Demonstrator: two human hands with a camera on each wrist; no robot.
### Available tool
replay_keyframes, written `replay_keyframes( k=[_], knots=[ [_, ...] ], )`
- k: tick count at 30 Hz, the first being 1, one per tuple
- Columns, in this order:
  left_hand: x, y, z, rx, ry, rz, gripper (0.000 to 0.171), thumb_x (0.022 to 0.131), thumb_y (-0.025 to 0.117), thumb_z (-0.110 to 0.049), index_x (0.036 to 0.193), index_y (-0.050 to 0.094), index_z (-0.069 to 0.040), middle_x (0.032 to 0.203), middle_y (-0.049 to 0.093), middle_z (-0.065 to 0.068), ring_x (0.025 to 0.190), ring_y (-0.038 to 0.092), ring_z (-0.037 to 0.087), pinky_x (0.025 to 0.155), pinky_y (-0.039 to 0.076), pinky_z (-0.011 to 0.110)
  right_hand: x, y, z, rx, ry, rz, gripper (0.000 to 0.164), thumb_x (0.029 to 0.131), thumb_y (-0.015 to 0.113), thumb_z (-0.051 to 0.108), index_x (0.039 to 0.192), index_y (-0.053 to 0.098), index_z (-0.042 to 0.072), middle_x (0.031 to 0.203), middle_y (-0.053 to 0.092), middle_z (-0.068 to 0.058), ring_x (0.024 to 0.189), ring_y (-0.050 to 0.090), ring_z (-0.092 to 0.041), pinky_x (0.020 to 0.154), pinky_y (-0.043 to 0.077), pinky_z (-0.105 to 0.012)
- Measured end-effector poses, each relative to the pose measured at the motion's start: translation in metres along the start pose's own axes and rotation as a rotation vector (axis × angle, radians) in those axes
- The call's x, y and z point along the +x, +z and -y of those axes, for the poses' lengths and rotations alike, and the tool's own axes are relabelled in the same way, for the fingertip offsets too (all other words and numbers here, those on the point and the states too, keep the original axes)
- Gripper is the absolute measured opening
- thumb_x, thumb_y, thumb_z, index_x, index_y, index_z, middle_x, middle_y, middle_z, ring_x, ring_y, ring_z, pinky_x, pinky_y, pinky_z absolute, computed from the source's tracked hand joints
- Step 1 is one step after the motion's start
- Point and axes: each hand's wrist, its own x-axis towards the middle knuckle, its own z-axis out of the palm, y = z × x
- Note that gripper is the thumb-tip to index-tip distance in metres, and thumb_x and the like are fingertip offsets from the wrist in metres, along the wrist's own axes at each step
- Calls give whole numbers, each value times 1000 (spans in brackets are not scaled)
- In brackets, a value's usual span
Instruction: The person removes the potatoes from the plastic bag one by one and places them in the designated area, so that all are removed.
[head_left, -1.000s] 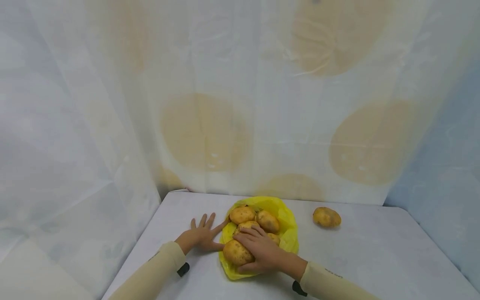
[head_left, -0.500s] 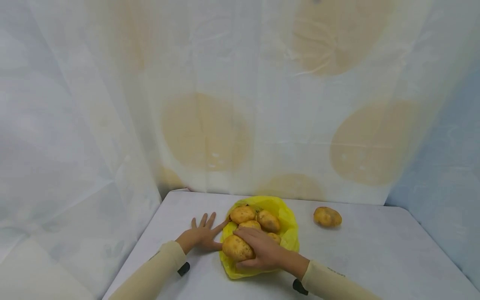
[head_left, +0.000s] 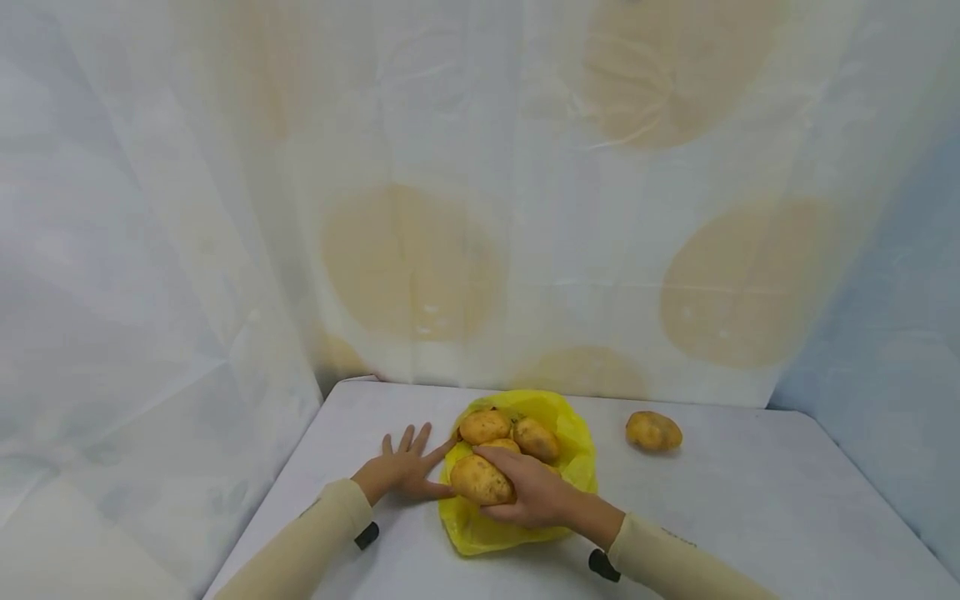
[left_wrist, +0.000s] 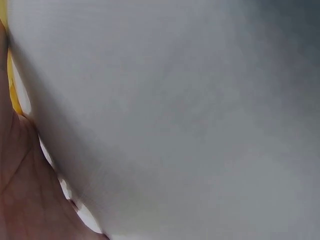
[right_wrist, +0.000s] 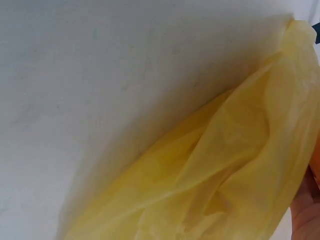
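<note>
My right hand (head_left: 542,492) grips a large potato (head_left: 480,480) over the near part of a yellow plastic bag (head_left: 491,533). Several more potatoes lie in the bag, among them one at the back left (head_left: 484,427) and a potato at the back right (head_left: 537,440). Fingers spread, my left hand (head_left: 405,473) rests on the table with its thumb and forefinger at the bag's left edge. In the left wrist view, part of that palm (left_wrist: 30,190) shows. Crumpled yellow film of the bag (right_wrist: 225,170) fills much of the right wrist view.
A single potato (head_left: 654,432) lies on the white table (head_left: 735,508) to the right of the bag. Behind the table hangs a pale curtain (head_left: 555,300) with tan round patches, and white sheeting (head_left: 150,333) stands at the left side.
My right hand has closed round the large potato and raised it slightly, up and away from the bag's near edge. The left hand has stayed in place.
</note>
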Motion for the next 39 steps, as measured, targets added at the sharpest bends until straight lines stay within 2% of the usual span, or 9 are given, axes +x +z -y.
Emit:
replay_keyframes(
  k=[7, 15, 23, 28, 35, 39],
  knots=[
    [1, 0, 0, -6, -2, 7, 98, 75, 42, -91, 157, 19, -42, 167, 4, 16, 151, 4, 46, 113, 3, 74, -4, -6, -4, -4, -1, -35, 78, 89, 69, 52, 150, 36, 17, 140, 55, 1, 117, 58, -9, 100, 51, -37],
    [0, -3, 3, -9, 18, -12, 98, 76, 41, -91, 157, 20, -40, 166, 4, 18, 151, 5, 47, 111, 4, 76, -4, -14, -6, 12, -20, -80, 78, 88, 72, 49, 150, 36, 20, 142, 54, 2, 121, 57, -10, 101, 51, -39],
    [0, -3, 3, -6, 13, 0, 98, 76, 40, -91, 157, 19, -41, 167, 4, 17, 151, 5, 47, 112, 4, 75, -6, -17, -12, 31, 20, -88, 80, 88, 68, 56, 152, 34, 23, 143, 53, 3, 121, 57, -12, 100, 51, -40],
    [0, -2, 5, -10, 2, 3, 98, 75, 40, -91, 157, 19, -41, 167, 4, 16, 151, 5, 46, 112, 4, 75, -7, -19, -18, 43, 18, -106, 80, 86, 70, 54, 152, 34, 25, 142, 53, 4, 122, 56, -11, 101, 50, -41],
    [2, 1, 5, -18, -2, 3, 99, 75, 41, -92, 157, 18, -42, 167, 3, 15, 151, 4, 46, 112, 3, 75, -13, -22, -23, 56, 51, -125, 82, 87, 68, 55, 153, 33, 21, 138, 55, 3, 117, 56, -10, 98, 52, -38],
    [1, 0, 5, -16, -1, 7, 99, 74, 41, -92, 157, 18, -42, 167, 2, 15, 151, 4, 45, 112, 3, 75, -16, -27, -24, 76, 47, -151, 79, 87, 74, 47, 150, 38, 16, 137, 56, 2, 116, 58, -11, 95, 53, -36]
  ],
)
